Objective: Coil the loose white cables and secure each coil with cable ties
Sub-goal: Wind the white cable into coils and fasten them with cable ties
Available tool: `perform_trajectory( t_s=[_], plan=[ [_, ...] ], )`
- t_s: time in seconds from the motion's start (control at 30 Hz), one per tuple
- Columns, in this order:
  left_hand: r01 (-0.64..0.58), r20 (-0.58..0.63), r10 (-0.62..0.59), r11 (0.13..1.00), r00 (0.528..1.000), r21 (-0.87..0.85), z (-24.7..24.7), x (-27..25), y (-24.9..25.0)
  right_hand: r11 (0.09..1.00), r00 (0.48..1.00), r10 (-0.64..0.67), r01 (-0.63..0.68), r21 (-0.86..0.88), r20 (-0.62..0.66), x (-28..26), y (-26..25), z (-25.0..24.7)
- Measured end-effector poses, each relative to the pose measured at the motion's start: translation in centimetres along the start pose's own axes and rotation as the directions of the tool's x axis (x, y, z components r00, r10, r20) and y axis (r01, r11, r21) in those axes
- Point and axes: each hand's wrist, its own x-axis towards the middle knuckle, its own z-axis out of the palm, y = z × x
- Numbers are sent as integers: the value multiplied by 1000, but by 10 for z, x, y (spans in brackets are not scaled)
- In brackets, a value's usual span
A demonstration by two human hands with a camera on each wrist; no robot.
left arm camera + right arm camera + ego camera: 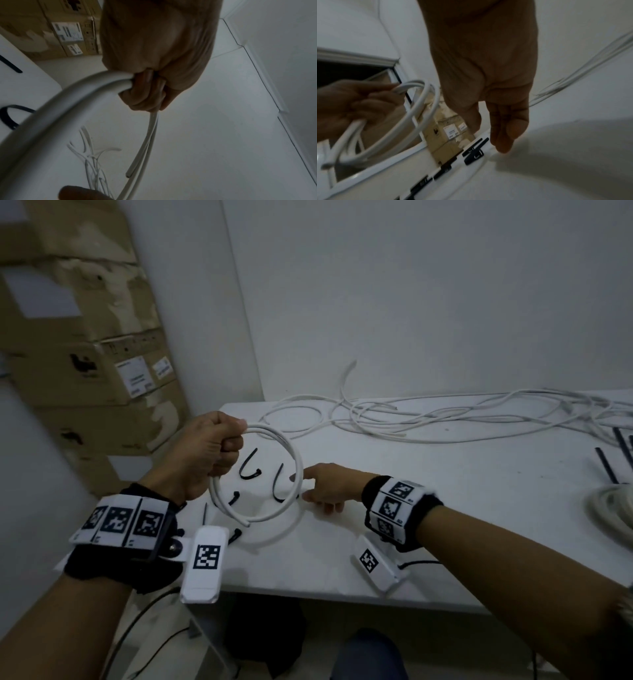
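Two turns of white cable form a coil (270, 474) clenched in the left hand (205, 453); it looks light yet springy, best gripped where turns overlap; right hand (329, 486), fingers extended and holding nothing, reaches toward black cable ties (251, 469).

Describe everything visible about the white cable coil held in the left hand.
The white cable coil is a smooth, round, plastic-looking cable wound into about two loose loops with no tie on it. The left hand grips it in a fist at its upper left and holds it upright above the white table. One cut end hangs free at the bottom. The right hand reaches toward black cable ties lying behind it.
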Motion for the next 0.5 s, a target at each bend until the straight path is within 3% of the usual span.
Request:
perform_trajectory(
  t_s=[0.17,0.37,0.43,0.5],
  plan=[
    [16,10,-16,1000,1000,6,-9,1,-5,975,999,4,4,-222,36,12,-15,4],
    [22,10,-22,999,1000,-43,7,6,-4,908,999,30,-13,-419,35,-14,-4,-6],
    [23,15,-22,998,1000,-61,19,7,-4,911,998,59,-49,-410,12,-29,5,-16],
    [27,29,-25,998,999,-64,34,9,-5,952,997,73,-80,-295,-36,-47,13,-31]
  ],
)
